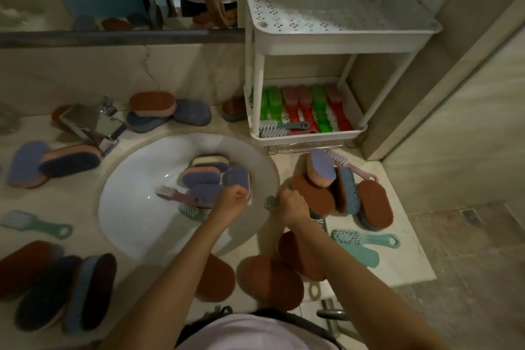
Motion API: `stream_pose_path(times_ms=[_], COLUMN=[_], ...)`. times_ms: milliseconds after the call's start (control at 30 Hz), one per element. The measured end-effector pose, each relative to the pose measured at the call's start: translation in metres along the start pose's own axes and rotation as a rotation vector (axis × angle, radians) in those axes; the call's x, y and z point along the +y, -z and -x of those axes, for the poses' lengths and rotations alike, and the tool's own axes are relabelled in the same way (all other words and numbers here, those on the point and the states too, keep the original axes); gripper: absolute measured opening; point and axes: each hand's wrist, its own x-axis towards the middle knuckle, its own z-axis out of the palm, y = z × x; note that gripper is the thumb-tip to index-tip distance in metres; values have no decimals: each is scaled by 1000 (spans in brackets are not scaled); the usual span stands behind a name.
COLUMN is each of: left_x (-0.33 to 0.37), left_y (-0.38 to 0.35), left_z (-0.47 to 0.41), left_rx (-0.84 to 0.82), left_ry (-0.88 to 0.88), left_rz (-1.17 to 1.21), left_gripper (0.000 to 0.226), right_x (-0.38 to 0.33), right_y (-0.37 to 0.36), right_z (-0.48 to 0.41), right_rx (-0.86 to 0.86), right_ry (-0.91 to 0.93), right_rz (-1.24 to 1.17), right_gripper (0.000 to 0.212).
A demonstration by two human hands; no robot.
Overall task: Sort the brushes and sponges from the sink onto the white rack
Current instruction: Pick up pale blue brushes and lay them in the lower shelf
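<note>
The white round sink holds several purple-topped sponges, a pink brush and a teal brush. My left hand is curled at the edge of the sponge pile, fingers on a purple sponge. My right hand grips a small teal brush over the sink's right rim. The white rack stands at the back right. Its upper tray is bare; its lower tray holds green and red brushes plus two small brushes at the front.
Sponges lie all around the counter: a brown and blue pile right of the sink, brown ones in front, dark ones at front left, more by the chrome tap. Teal brushes lie at right, another at left.
</note>
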Motion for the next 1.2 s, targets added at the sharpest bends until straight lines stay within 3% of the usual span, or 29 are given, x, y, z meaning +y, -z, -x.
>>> stream_pose_path(times_ms=[133, 200, 267, 433, 533, 600, 667, 833, 933, 1200], left_x=[5, 8, 11, 26, 25, 24, 20, 4, 5, 11], left_y=[-2, -5, -9, -14, -19, -21, -21, -25, -33, -36], left_z=[-5, -7, -10, -12, -14, -14, -13, -11, -6, -2], left_rx=[-74, -122, -153, -185, -144, -99, -65, -36, -62, -57], left_ry=[54, 71, 95, -9, -11, -7, -20, -10, 20, 0], left_rz=[119, 156, 200, 112, 189, 186, 138, 83, 112, 115], left_gripper=[32, 27, 35, 6, 15, 29, 35, 40, 33, 36], right_x=[-7, -12, -16, -23, -16, 0, 24, 87, 97, 81], right_y=[4, 12, 22, 38, 47, 50, 51, 42, 24, 7], right_z=[-13, -18, -24, -33, -24, -16, -7, 31, 46, 42], right_rx=[87, 163, 202, 95, 4, 50, 111, 21, -27, 53], right_ry=[11, 36, 84, -17, -60, -102, -113, -74, -95, -143], right_rz=[-212, -343, -485, -1043, -1163, -1115, -904, -262, 0, -59], right_gripper=[43, 36, 20, 9, 10, 13, 21, 26, 29, 30])
